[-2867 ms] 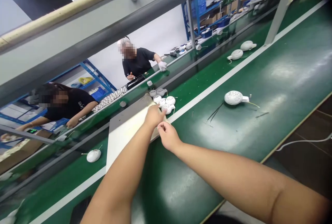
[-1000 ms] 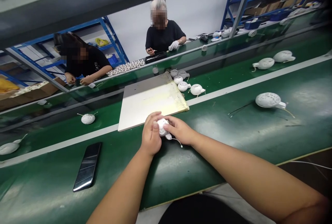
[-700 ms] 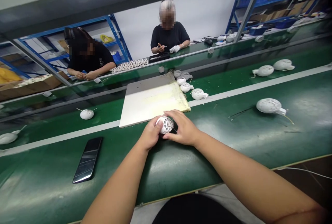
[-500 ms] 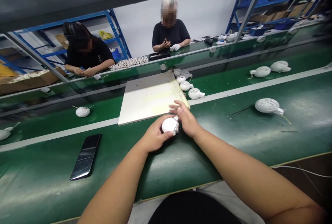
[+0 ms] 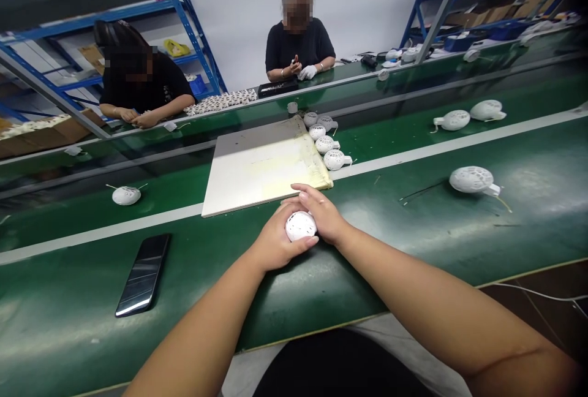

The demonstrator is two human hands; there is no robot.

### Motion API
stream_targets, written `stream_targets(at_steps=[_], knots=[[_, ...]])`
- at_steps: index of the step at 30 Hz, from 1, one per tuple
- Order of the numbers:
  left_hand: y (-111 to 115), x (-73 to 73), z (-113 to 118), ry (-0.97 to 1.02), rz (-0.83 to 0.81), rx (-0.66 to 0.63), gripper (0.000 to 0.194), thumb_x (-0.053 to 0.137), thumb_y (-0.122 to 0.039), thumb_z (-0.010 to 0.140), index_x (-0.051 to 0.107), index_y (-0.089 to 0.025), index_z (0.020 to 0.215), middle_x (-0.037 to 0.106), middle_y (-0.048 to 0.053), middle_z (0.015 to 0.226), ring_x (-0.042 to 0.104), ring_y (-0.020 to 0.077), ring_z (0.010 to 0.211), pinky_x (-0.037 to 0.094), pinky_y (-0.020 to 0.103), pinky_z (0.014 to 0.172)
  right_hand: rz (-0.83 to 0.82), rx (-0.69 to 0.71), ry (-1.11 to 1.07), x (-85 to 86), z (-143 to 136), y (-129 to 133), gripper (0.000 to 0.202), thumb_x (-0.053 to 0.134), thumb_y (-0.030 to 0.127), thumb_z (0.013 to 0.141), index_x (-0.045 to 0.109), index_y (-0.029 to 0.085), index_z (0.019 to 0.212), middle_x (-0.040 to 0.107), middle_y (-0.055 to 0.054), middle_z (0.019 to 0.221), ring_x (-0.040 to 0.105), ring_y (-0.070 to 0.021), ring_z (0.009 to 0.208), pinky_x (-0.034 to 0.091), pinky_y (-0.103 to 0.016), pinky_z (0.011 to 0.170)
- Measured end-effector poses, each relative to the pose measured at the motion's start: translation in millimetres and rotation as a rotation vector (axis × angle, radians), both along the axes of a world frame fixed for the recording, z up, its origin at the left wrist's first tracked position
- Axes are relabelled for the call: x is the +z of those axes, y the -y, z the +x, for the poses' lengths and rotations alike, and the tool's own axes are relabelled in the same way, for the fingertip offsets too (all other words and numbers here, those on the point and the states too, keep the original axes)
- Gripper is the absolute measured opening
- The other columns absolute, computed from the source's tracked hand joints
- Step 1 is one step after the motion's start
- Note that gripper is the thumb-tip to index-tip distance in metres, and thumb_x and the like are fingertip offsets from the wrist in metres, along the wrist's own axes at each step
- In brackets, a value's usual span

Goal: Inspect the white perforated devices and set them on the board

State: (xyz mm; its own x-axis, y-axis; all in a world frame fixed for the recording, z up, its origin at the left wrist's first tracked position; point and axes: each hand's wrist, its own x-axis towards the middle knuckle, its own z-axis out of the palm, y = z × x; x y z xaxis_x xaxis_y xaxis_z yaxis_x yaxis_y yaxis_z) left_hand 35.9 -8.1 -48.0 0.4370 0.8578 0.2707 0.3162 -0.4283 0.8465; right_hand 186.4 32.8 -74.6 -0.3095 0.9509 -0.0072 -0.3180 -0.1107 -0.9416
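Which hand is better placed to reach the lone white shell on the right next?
Likely the right hand: it is nearer the lone shell, while the left hand cups the held shell.

White shell (image 5: 301,225) with dark openwork; green worktop (image 5: 316,299), pale stripe (image 5: 432,151); black phone (image 5: 143,274)

I count the person's hands: two, one left hand (image 5: 278,238) and one right hand (image 5: 325,218). White perforated shells in view: ten. Distribution: one shell (image 5: 301,226) between the hands; five clustered shells (image 5: 337,159) beyond them; three right-side shells (image 5: 473,180); one left-side shell (image 5: 126,195). Flat board (image 5: 248,170): one, just beyond the hands. Phone (image 5: 143,274): one, left of the hands. Co-workers: two, facing the hands, one straight across (image 5: 298,48), one farther left (image 5: 158,81). Small massed parts (image 5: 223,101) beyond the hands: too small to count.
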Motion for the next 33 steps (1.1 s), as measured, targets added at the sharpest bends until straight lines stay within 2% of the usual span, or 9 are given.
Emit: stream_targets(at_steps=[3,6,9,13,16,21,26,33], knots=[[2.7,-0.1,-0.2,-0.095,-0.093,0.002,0.06,0.071,-0.05,0.082,0.053,-0.021,0.131,0.059,0.012,0.132,0.06,0.028,0.111,0.048,0.041,0.094,-0.025,0.044,-0.041,2.1,-0.1,1.5,0.048,0.063,0.055,0.084,0.06,0.022,0.119,0.075,-0.007,0.098,0.07,-0.0223,0.09,0.055,-0.039,0.085],[4.3,-1.5,-0.5,-0.14,-0.098,0.04,0.064,0.075,-0.053,0.076,0.056,-0.02,0.128,0.064,0.011,0.125,0.063,0.0282,0.104,0.05,0.04,0.087,-0.028,0.103,-0.095,6.1,1.3,4.6,0.05,0.067,0.056,0.081,0.062,0.022,0.117,0.075,-0.009,0.103,0.07,-0.0232,0.093,0.054,-0.04,0.087],[4.7,-1.7,-0.3,-0.123,-0.039,0.056,0.062,0.078,-0.053,0.072,0.06,-0.018,0.12,0.068,0.011,0.114,0.064,0.0283,0.1,0.051,0.04,0.086,-0.01,0.194,-0.154,9.1,2.8,7.9,0.048,0.067,0.057,0.082,0.069,0.018,0.108,0.076,-0.011,0.104,0.071,-0.0247,0.097,0.053,-0.042,0.091],[3.3,0.3,-1.2,-0.052,0.011,0.026,0.062,0.074,-0.054,0.075,0.06,-0.019,0.124,0.067,0.01,0.119,0.063,0.0277,0.104,0.051,0.04,0.09,0.056,0.223,-0.183,8.6,3.1,9.4,0.045,0.063,0.056,0.085,0.074,0.016,0.102,0.076,-0.011,0.104,0.07,-0.0262,0.102,0.051,-0.043,0.097],[1.6,1.6,-2.6,-0.047,0.006,0.012,0.057,0.068,-0.053,0.08,0.06,-0.02,0.125,0.068,0.009,0.118,0.064,0.0257,0.1,0.051,0.039,0.087,0.032,0.213,-0.177,7.2,1.8,8.2,0.043,0.067,0.054,0.082,0.074,0.016,0.101,0.076,-0.01,0.105,0.069,-0.0262,0.102,0.051,-0.043,0.097],[2.5,4.1,0.1,-0.106,-0.027,0.013,0.065,0.079,-0.05,0.072,0.06,-0.02,0.126,0.069,0.009,0.115,0.064,0.0268,0.098,0.053,0.038,0.086,-0.027,0.156,-0.054,7.1,-0.1,6.6,0.039,0.075,0.052,0.075,0.074,0.017,0.093,0.076,-0.009,0.097,0.071,-0.0245,0.091,0.055,-0.04,0.085],[6.3,7.2,2.0,-0.177,-0.043,0.022,0.059,0.069,-0.051,0.08,0.056,-0.019,0.128,0.068,0.01,0.113,0.064,0.0256,0.093,0.052,0.037,0.08,-0.001,0.101,0.034,6.5,-0.1,7.9,0.039,0.072,0.056,0.076,0.075,0.018,0.085,0.075,-0.006,0.084,0.07,-0.0238,0.084,0.057,-0.039,0.079],[10.7,8.3,5.2,-0.21,-0.038,0.026,0.058,0.067,-0.053,0.081,0.055,-0.016,0.125,0.066,0.012,0.112,0.063,0.026,0.092,0.051,0.038,0.079,0.029,0.003,0.083,10.1,0.1,11.5,0.042,0.065,0.059,0.083,0.074,0.019,0.082,0.074,-0.006,0.08,0.069,-0.0229,0.08,0.056,-0.036,0.074]])
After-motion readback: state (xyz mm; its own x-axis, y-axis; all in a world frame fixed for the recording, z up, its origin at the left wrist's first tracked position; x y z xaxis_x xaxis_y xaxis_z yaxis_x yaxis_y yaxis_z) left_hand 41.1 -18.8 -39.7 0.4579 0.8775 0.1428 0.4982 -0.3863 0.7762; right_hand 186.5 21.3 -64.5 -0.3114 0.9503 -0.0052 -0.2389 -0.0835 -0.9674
